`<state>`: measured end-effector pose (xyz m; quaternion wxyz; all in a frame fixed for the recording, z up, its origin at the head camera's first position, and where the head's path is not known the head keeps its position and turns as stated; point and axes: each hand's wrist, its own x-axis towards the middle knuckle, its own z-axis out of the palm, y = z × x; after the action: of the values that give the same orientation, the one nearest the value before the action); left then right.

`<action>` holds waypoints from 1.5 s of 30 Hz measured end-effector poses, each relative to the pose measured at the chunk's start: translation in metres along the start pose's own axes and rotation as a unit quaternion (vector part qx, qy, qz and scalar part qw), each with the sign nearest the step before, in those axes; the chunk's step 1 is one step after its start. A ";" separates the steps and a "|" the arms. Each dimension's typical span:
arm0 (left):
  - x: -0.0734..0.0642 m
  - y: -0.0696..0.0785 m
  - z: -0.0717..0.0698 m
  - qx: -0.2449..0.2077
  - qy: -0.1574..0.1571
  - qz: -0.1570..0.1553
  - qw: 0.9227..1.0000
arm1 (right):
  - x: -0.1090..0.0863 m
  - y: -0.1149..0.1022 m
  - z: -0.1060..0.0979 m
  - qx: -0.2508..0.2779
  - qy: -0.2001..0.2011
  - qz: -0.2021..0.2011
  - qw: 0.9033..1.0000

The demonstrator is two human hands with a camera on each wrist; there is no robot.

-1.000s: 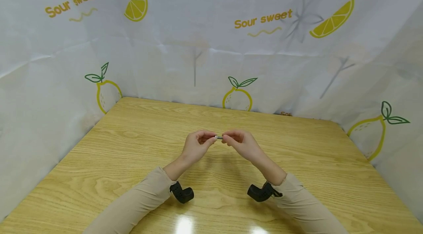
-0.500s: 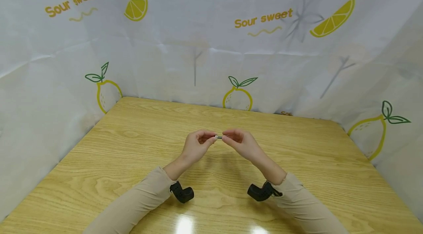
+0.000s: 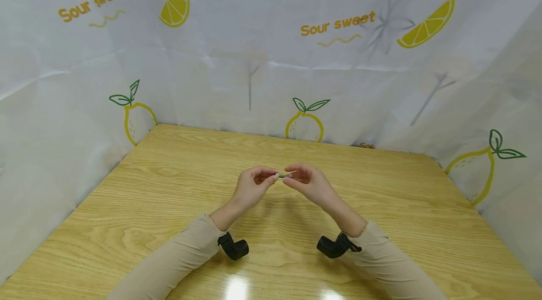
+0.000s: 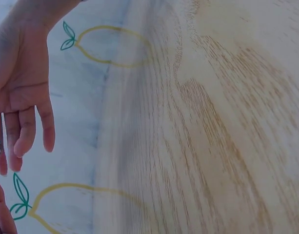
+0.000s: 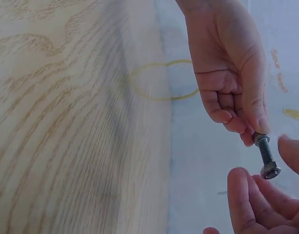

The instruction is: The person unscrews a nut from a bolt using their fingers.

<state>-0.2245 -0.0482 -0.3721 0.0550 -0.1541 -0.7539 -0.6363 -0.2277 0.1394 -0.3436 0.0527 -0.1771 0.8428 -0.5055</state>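
Note:
A metal bolt (image 3: 282, 176) lies between the two hands, a little above the table. My left hand (image 3: 251, 188) pinches its head end between thumb and fingers, which the right wrist view shows closest. There, a hex nut (image 5: 270, 170) sits at the far end of the threaded shank, and a washer-like ring (image 5: 261, 138) is by the fingertips. My right hand (image 3: 312, 186) is around the nut end with thumb and fingers spread apart, not gripping it. In the left wrist view, the right hand (image 4: 27, 83) shows its palm and extended fingers; the bolt is mostly cut off at the edge.
The wood-grain table (image 3: 211, 154) spreads beneath both forearms. A pale curtain (image 3: 237, 32) with printed lemons encloses its back and sides. Black wrist-worn cameras hang from the left wrist (image 3: 233, 247) and the right wrist (image 3: 333, 246).
The right thumb and fingers have parted from the nut end, so more of the bolt shows. My left hand stays in place, still pinching the bolt.

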 end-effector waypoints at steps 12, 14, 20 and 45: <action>0.001 -0.001 0.000 -0.002 -0.001 0.004 1.000 | -0.001 -0.001 -0.001 -0.003 0.014 -0.020 1.000; 0.001 -0.001 0.000 -0.001 0.000 0.005 1.000 | -0.001 -0.001 -0.001 -0.001 0.007 -0.015 1.000; 0.001 0.000 0.000 0.005 0.000 0.007 1.000 | -0.001 -0.001 0.000 -0.006 -0.005 -0.004 1.000; 0.000 0.000 -0.001 -0.010 0.000 -0.005 1.000 | -0.001 0.000 -0.001 -0.005 0.016 -0.020 1.000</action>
<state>-0.2244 -0.0493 -0.3721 0.0502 -0.1514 -0.7485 -0.6437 -0.2266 0.1403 -0.3434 0.0280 -0.1862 0.8422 -0.5052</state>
